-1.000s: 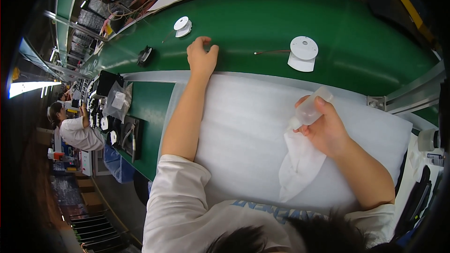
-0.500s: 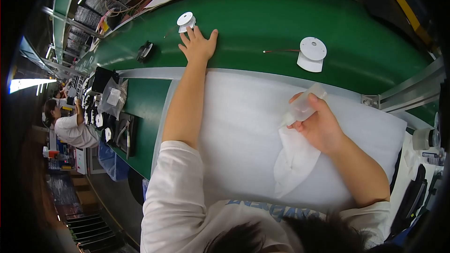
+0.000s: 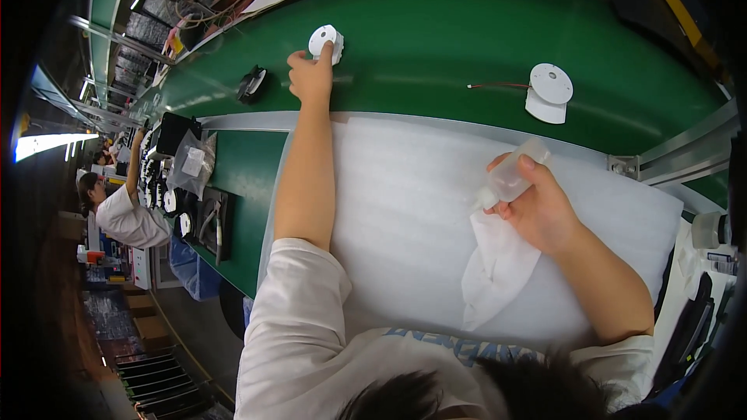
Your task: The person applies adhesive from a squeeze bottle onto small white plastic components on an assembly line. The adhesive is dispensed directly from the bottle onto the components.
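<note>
A white disc [image 3: 324, 40] lies on the green belt [image 3: 436, 31], at the far end of the left arm's reach. The left hand [image 3: 310, 76] is on it: the fingertips [image 3: 327, 50] curl over the disc's near edge, touching it, with the disc just beyond the knuckles. Whether they grip it or only rest on it, I cannot tell.

The right hand [image 3: 538, 206] is closed around a small clear bottle [image 3: 512, 174], tilted, its tip pointing down at a white cloth [image 3: 498, 264] held in the same hand. This hand hovers over the white foam pad [image 3: 405, 210]. Farther right on the belt sits a second white disc [image 3: 549, 92] with a thin red wire [image 3: 498, 85]. A black part [image 3: 250, 84] lies left of the reaching hand.
</note>
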Tool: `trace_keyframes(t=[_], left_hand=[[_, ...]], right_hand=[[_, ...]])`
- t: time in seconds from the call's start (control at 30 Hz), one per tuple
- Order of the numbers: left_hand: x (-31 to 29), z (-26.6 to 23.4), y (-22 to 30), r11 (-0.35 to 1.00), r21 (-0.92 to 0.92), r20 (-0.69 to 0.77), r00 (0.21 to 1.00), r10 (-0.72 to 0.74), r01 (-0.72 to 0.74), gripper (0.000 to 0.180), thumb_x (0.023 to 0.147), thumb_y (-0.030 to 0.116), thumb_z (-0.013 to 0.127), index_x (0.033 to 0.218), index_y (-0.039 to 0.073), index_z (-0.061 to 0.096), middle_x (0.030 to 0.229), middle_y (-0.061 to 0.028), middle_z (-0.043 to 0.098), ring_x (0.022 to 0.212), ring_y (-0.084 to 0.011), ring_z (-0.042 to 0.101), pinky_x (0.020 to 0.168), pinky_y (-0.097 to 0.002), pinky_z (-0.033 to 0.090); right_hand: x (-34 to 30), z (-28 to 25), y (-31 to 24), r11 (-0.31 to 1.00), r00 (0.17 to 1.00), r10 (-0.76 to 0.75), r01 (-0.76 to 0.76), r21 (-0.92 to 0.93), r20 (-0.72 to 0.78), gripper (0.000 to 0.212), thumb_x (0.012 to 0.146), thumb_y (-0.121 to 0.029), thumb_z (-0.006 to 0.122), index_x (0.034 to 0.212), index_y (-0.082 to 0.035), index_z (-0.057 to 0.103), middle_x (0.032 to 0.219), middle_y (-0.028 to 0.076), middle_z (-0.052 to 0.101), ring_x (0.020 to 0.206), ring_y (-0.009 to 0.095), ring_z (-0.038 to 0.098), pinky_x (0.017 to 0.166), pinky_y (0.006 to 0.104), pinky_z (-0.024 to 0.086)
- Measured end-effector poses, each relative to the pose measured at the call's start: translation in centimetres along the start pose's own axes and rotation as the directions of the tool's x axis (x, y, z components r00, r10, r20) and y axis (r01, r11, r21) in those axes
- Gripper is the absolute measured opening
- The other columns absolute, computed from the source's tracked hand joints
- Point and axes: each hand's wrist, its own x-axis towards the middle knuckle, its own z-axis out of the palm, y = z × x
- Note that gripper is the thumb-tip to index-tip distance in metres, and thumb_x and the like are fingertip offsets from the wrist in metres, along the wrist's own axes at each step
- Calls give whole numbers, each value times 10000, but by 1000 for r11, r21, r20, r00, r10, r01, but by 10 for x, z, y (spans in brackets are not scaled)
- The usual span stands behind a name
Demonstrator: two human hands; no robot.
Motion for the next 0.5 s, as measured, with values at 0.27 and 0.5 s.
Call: trace_keyframes(t=[0.27,0.5], left_hand=[[-7,-7,10,972,225,108,993,40,-64,777,549,661,590,1121,141,513,1048,-98,572,1044,-265,470,888,-415,233],[-13,0,15,972,151,201,968,148,-180,728,551,624,609,1127,185,533,1006,-74,596,977,-225,530,861,-379,275]], right_hand=[[-1,1,0,1000,1000,3,-3,3,-5,341,798,-381,484,941,-72,495,899,43,495,574,146,445,661,309,414],[-3,2,-2,1000,1000,17,-17,-9,-17,364,811,-381,471,950,-45,491,841,55,494,593,135,442,690,309,404]])
